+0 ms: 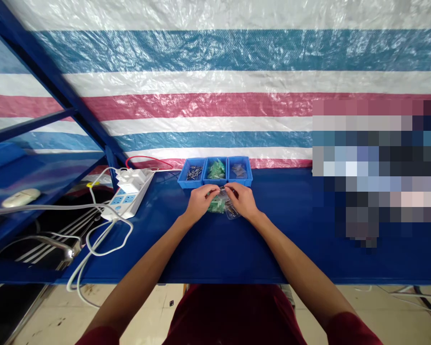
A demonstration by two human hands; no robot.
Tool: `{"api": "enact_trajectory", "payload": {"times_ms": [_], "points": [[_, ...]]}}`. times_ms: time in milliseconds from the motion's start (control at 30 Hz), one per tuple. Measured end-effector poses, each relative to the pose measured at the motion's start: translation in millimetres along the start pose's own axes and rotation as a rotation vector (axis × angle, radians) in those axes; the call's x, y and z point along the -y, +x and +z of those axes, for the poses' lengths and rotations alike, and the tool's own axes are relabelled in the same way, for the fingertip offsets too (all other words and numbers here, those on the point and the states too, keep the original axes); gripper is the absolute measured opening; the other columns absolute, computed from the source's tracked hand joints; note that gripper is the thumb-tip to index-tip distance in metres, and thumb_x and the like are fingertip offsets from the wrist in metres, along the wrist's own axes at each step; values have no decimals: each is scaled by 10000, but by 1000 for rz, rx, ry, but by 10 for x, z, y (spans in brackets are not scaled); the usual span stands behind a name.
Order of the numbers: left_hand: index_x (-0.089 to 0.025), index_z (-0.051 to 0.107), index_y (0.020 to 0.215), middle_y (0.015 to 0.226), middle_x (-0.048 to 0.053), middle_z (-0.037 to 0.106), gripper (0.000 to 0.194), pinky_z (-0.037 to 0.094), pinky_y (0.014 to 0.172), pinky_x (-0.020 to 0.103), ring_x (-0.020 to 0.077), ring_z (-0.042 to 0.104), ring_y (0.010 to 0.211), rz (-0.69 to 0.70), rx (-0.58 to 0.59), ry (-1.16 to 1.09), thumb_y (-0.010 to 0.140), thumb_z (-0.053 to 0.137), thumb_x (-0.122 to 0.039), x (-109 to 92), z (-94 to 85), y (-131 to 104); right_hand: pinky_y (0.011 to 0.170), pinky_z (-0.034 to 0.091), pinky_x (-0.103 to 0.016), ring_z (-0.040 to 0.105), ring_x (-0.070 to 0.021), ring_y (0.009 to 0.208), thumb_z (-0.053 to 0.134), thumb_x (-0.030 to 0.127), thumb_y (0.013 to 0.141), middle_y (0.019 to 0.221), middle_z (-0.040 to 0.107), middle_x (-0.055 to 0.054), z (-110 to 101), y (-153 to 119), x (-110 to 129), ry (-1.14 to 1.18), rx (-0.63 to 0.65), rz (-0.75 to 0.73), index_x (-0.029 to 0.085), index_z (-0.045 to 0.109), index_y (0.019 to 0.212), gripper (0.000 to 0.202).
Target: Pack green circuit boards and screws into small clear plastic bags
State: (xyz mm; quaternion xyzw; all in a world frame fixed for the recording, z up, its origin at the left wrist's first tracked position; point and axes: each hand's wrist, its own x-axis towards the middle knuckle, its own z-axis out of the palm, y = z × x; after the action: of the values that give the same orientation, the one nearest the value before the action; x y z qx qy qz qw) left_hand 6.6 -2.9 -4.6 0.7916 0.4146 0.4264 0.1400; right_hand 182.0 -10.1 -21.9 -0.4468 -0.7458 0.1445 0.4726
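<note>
My left hand (pixel 201 199) and my right hand (pixel 242 197) meet in front of the blue bins, both pinched closed at the fingertips. Between them is a small clear plastic bag (pixel 222 191), mostly hidden by my fingers; a thin dark line shows at its top. Below my fingers, green packets (pixel 216 206) lie on the table. Beside them, under my right hand, rests a clear bag with small metal parts (pixel 232 211). The left bin (pixel 185 183) holds slim metal pieces, the middle bin (pixel 214 181) green packets, and the right bin (pixel 247 182) clear plastic bags.
A white power strip (pixel 131 203) with plugged-in adapters and loose white cables (pixel 93 239) occupies the blue table's (pixel 222 254) left end. A blue metal frame (pixel 68 103) rises there. Striped plastic sheeting (pixel 215 81) hangs behind. Pixelation covers the right side.
</note>
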Motion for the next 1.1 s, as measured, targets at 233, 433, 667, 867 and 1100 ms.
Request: {"api": "enact_trajectory", "payload": {"times_ms": [233,433,667,867,1100], "points": [[-185,680,835,821,39,719,237,515,696,252,148,652,715,3,-115,9,891,522,-353,34,109,-70,704,468,-270,618,-166,734,462,332,916,841,686,-50,17,1,3,10,41,-36,202,664,917,240],[-188,689,872,831,43,715,224,506,687,251,140,639,699,40,-157,-2,887,540,-355,27,115,-80,760,470,-275,630,-175,797,442,344,936,869,689,-53,23,3,-33,26,-12,-55,206,661,877,266],[-179,678,788,765,29,699,232,470,624,238,127,612,654,15,-188,50,876,562,-359,46,101,-84,706,456,-264,624,-168,726,443,355,936,799,680,-50,50,-9,-37,1,4,-36,194,652,816,290],[-187,686,773,750,29,700,232,476,657,240,129,623,673,51,-229,143,876,568,-357,3,92,-90,682,438,-249,611,-157,691,461,348,925,760,673,-42,27,-7,-10,-1,28,-53,187,654,810,276],[-185,688,733,711,17,698,209,473,648,232,123,621,653,88,-300,161,860,597,-324,43,84,-79,672,431,-234,604,-148,684,443,335,932,772,672,-37,30,-3,19,46,38,-61,184,647,847,268]]}}
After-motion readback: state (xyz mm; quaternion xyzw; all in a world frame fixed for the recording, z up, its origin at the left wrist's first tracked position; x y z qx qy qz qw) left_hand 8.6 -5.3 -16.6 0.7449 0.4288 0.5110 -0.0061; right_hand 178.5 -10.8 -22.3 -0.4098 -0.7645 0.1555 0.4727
